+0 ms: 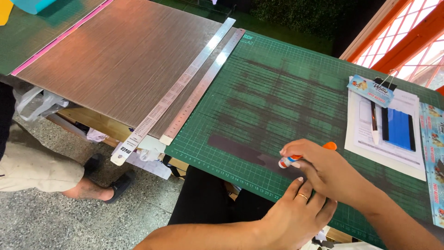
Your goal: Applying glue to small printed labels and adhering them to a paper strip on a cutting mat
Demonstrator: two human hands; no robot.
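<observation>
While the right hand grips a glue stick over the dark strip on the green cutting mat, the left hand rests relaxed beside it, holding nothing. Both items look light; the thin, flexible strip is probably best pinned flat near its end.

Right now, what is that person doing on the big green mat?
A person sits at a green cutting mat. Their right hand holds a glue stick with an orange cap, its tip pointed down at a dark strip lying on the mat. Their left hand rests on the mat's near edge, touching the right wrist. Two steel rulers lie across a brown sheet to the left, and papers with a binder clip sit to the right.
</observation>
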